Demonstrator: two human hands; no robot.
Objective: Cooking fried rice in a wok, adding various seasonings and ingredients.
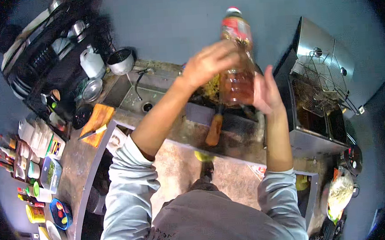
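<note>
A large clear plastic bottle (238, 83) of reddish-brown liquid, with a red and white cap and a red label, is held upright before me. My left hand (216, 59) is wrapped around its upper middle. My right hand (267, 89) is at the lower right side of the bottle, fingers apart and thumb raised; whether it touches the bottle cannot be told. Behind and left of the bottle, yellowish food (211, 87) shows in a dark pan, partly hidden. A wooden handle (214, 130) points from there towards me.
To the left are a metal sink (134, 102), a saucepan (120, 61), a white jug (92, 62) and a cutting board (99, 121) with a knife (93, 132). A deep fryer (316, 121) with wire baskets (326, 74) stands at right. A blue basket (61, 213) sits on the left counter.
</note>
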